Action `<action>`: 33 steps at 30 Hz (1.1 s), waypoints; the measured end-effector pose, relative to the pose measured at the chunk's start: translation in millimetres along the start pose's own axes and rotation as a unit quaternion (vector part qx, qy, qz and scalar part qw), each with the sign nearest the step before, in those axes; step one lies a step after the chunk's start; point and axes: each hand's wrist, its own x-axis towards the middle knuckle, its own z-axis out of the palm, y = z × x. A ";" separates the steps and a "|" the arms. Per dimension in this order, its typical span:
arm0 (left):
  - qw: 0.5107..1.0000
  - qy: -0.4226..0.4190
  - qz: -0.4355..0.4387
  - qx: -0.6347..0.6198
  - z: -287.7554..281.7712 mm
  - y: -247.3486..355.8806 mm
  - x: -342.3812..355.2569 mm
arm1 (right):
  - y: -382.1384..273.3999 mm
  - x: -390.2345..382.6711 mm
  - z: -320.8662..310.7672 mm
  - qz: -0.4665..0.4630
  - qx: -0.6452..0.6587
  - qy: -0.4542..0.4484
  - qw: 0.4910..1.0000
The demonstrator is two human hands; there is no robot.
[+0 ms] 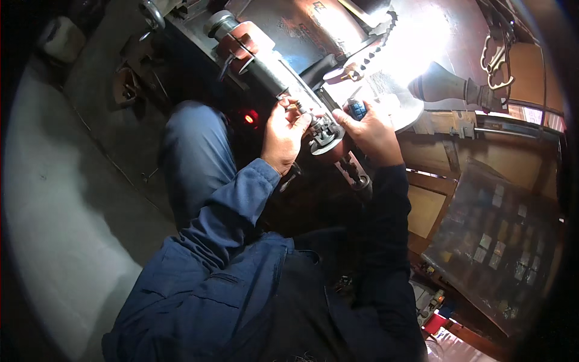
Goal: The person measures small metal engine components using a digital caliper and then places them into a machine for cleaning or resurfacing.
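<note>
My left hand is closed at the near end of a long metal cylinder assembly. Its thumb and fingers pinch a small part there, too small to make out. My right hand is wrapped round a blue ribbed handle, whose working end is lost in the glare. Between the hands sits a round metal end piece with a slotted top. Just below it a forked metal bracket sticks out toward me.
A bright lamp glare covers the upper right, beside a toothed metal strip. A grey tapered tool body lies to the right. Further right is a plastic-covered panel with small pieces. My knee is left of the assembly.
</note>
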 end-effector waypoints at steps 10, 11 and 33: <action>0.996 -0.083 -0.011 0.030 -3.9 14.6 8.0 | -80.4 -115.5 46.9 0.329 0.713 -0.057 0.616; 0.995 -0.085 -0.031 0.046 -4.1 16.7 9.5 | -83.3 -121.1 60.3 0.394 0.765 -0.077 0.503; 0.980 -0.089 -0.129 0.121 9.3 43.3 7.0 | -94.2 -83.5 142.1 0.352 0.893 0.156 0.235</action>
